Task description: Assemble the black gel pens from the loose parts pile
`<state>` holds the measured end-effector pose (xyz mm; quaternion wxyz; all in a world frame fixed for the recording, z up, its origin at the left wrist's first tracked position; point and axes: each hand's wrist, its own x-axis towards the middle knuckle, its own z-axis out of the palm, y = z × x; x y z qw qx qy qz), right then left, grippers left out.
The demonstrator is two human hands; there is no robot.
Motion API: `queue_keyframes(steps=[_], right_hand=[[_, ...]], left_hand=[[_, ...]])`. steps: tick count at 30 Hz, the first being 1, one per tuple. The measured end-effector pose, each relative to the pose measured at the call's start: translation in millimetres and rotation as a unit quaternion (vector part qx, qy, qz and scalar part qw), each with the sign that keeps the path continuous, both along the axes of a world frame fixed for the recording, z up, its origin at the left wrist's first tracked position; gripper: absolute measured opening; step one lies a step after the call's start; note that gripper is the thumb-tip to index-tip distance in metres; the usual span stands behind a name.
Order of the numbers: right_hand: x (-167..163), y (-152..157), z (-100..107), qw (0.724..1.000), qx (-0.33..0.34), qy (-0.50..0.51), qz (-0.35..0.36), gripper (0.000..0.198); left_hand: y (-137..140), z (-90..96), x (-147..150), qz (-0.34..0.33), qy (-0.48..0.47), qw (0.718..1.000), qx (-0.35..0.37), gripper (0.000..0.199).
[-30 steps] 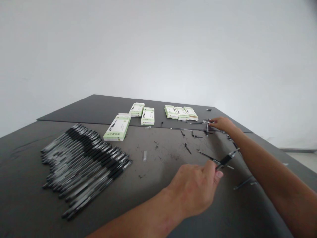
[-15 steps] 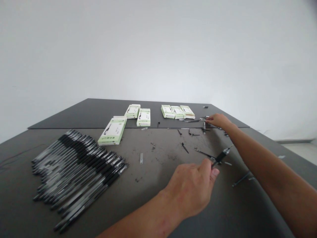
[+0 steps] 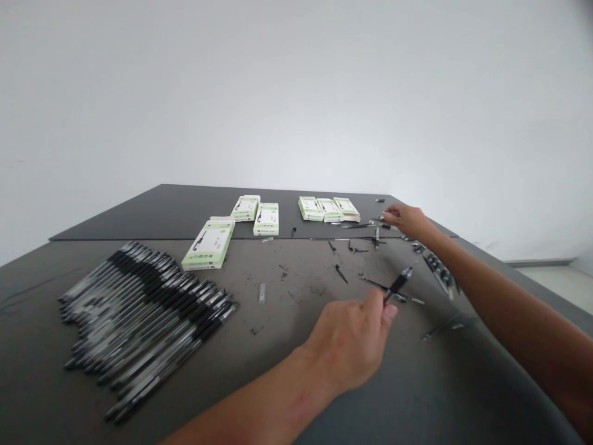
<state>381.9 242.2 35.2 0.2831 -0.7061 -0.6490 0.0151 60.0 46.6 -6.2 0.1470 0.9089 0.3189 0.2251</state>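
In the head view, my left hand (image 3: 354, 337) is closed around a pen (image 3: 397, 284) with a black grip, its uncapped tip pointing up and to the right. Farther off, my right hand (image 3: 405, 219) is down at the table among small loose pen parts. Its thumb and fingers are pinched together; whether anything is between them is too small to make out. Under the held pen lie a thin dark pen piece (image 3: 377, 284) and other slim parts. A clear pen cap (image 3: 262, 293) lies to the left of my left hand.
Many clear pens with black grips (image 3: 148, 309) lie in a slanted row at left. Green-and-white boxes (image 3: 208, 244) stand mid-table, with several more behind, including one box (image 3: 311, 209). Black clips (image 3: 341, 274) are scattered centrally. More pen parts (image 3: 440, 275) lie beside my right forearm.
The view has shifted slightly. My right hand has moved a little away across the table, and parts beside its forearm have come into sight. My left hand still grips the pen.
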Motion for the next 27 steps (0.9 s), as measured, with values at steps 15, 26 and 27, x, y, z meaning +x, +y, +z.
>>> queue_keyframes(steps=[15, 26, 27], right_hand=[[-199.1, -132.5, 13.0, 0.745, -0.071, 0.630, 0.207, 0.041], [-224.3, -166.9, -0.2, 0.578, -0.217, 0.755, 0.221, 0.035], [-223.5, -170.6, 0.0, 0.565, -0.225, 0.761, 0.225, 0.039]], left_hand=[[-19.1, 4.3, -21.5, 0.096, -0.179, 0.973, -0.108, 0.032], [-57.2, 6.7, -86.6, 0.094, -0.198, 0.956, -0.194, 0.040], [-57.4, 8.0, -87.1, 0.091, -0.202, 0.954, -0.201, 0.040]])
